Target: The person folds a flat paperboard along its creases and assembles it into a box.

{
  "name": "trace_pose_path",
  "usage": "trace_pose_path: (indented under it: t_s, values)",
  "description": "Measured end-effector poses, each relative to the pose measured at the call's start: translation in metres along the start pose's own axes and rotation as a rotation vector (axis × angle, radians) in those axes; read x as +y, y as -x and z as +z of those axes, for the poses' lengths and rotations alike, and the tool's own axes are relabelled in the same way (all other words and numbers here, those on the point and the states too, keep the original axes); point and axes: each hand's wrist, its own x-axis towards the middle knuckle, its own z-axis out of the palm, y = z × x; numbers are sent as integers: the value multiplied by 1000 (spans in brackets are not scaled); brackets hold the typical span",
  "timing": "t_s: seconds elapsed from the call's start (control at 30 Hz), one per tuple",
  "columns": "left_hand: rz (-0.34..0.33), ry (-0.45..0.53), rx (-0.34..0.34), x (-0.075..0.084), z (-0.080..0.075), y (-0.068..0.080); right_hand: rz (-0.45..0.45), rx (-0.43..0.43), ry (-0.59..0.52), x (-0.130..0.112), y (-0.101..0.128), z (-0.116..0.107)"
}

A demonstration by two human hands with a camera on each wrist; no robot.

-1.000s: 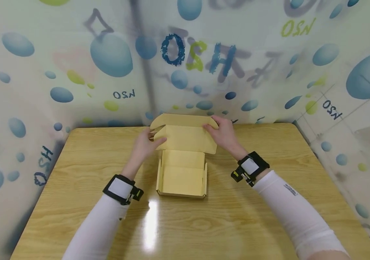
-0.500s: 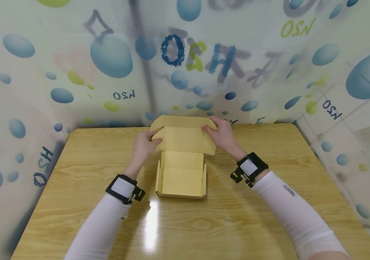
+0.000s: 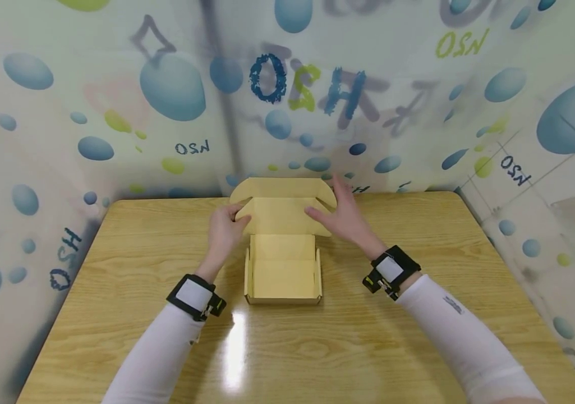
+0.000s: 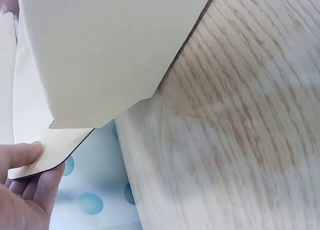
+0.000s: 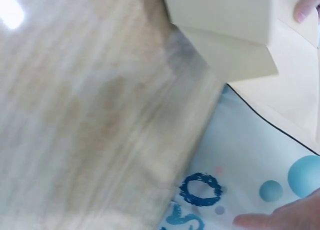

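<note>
a small cardboard box is sitting open at the centre of the head view, on a wooden table that is filling the lower half of the frame. its lid is standing raised behind the tray, just above frame centre, with rounded side flaps sticking out to either side.

the left hand is sitting left of centre, gripping the lid's left side flap; the thumb is lying on the flap's near face and the fingers are curling behind it. in the left wrist view the same pinch is showing at the lower left corner, a fingertip pressing on the rounded flap edge, with the box wall filling the upper left of that frame.

the right hand is sitting right of centre, at the lid's right side. its thumb is lying across the lid's inner face and its fingers are reaching up beside the right flap, fairly straight (whether they are actually pinching the card, i cannot tell). in the right wrist view a fingertip is touching card at the upper right corner, and another part of the hand is showing at the lower right edge.

so the lid is lying between the two hands, and the tray is lying below them, nearer the bottom of the frame, untouched by either hand. a curtain printed with blue bubbles is filling the upper half of the head view.
</note>
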Motion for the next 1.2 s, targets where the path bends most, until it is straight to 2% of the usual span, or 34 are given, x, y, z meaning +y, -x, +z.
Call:
trace_pose_path:
  t_s: [0.5,0.67,0.87,1.07,1.2]
  values:
    - [-47,12,60,-1,-1,3,135,-125,13,11,41,21]
    - [-33,-2,67,-3,-2,2,152,-163,-20,9,54,22]
    - [-39,7,80,-5,-1,2,189,-199,-2,6,71,22]
    - [-58,10,78,-4,-2,3,205,-149,86,1,86,29]
    - [-60,4,82,-3,-3,4,158,-99,89,-4,90,33]
